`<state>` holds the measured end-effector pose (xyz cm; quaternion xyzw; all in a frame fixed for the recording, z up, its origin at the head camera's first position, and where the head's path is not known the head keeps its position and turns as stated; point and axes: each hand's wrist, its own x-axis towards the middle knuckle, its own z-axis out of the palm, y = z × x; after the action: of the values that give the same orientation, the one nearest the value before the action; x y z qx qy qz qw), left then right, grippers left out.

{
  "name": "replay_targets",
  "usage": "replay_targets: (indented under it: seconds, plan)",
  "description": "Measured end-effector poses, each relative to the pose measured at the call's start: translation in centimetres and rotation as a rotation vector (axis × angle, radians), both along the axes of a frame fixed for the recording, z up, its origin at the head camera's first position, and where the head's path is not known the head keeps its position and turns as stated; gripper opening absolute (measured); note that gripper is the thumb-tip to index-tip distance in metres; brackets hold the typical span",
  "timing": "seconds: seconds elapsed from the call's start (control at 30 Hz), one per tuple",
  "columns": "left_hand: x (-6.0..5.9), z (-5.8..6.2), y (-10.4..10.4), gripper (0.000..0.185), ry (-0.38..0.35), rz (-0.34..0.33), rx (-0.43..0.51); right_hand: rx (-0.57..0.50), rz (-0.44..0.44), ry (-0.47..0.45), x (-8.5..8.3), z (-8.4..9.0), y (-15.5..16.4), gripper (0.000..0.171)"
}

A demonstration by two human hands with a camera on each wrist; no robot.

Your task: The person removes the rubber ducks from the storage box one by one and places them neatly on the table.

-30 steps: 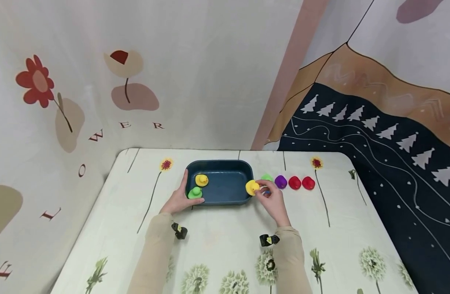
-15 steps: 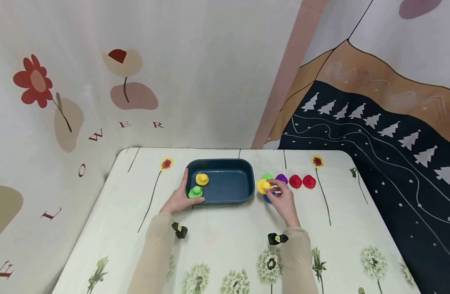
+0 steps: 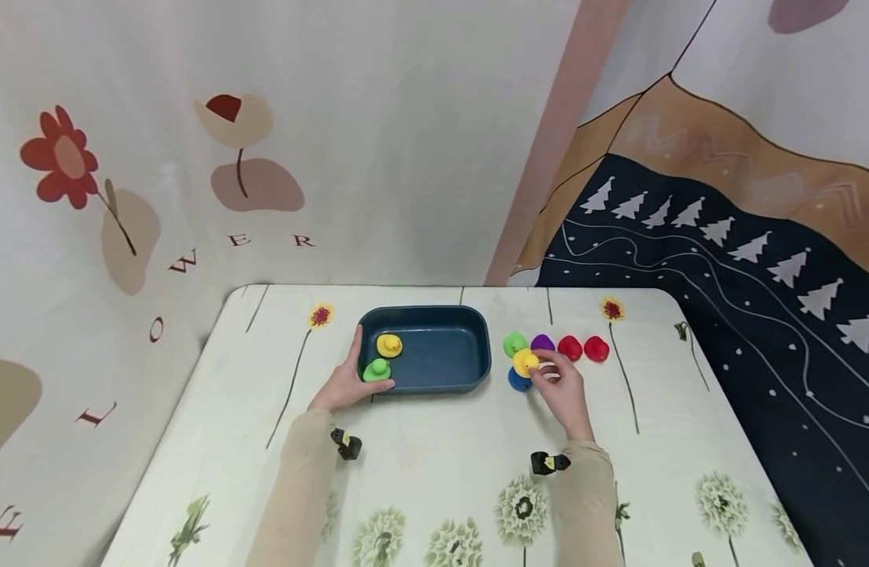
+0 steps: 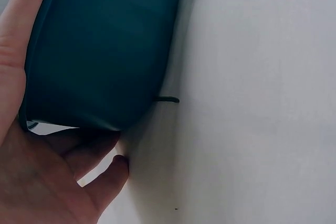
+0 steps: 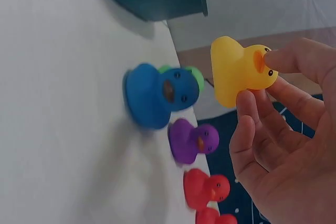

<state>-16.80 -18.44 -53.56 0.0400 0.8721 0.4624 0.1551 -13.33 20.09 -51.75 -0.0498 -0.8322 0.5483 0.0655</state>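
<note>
My left hand (image 3: 349, 384) grips the left end of a dark blue rectangular dish (image 3: 434, 388), its thumb along the rim and fingers at the end wall in the left wrist view. Inside the dish, at its left, sit a yellow rubber duck (image 3: 389, 346) and a green rubber duck (image 3: 377, 370). Right of the dish, my right hand (image 3: 562, 391) pinches another yellow rubber duck (image 5: 236, 72) by the head, held above the table. Close to it stand a blue duck (image 5: 152, 95), a purple duck (image 5: 189, 141) and a second green duck (image 3: 514, 343).
Two red ducks (image 3: 570, 348) stand in line to the right of the purple one. A white flowered cloth (image 3: 434, 465) covers the table. Behind rises a pale printed curtain (image 3: 406, 157), with a dark tree-patterned cloth (image 3: 689, 252) at the right.
My right hand has carried the yellow duck rightward, from the dish's right rim to above the blue duck. The left hand and the dish have stayed in place.
</note>
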Motion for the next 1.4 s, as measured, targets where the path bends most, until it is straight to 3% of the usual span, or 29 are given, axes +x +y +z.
replay_targets:
  seconds: [0.5, 0.83, 1.4]
  plan:
    - [0.1, 0.1, -0.1, 0.120, -0.008, 0.002, 0.008, 0.062, -0.023, 0.004, 0.5, -0.6, 2.7, 0.030]
    - [0.2, 0.1, 0.1, 0.120, -0.025, 0.017, 0.022, 0.173, 0.035, -0.025, 0.6, -1.4, 3.7, 0.029]
    - [0.2, 0.2, 0.1, 0.121, -0.029, 0.017, 0.024, 0.212, 0.088, -0.025, 0.2, -2.5, 5.5, 0.029]
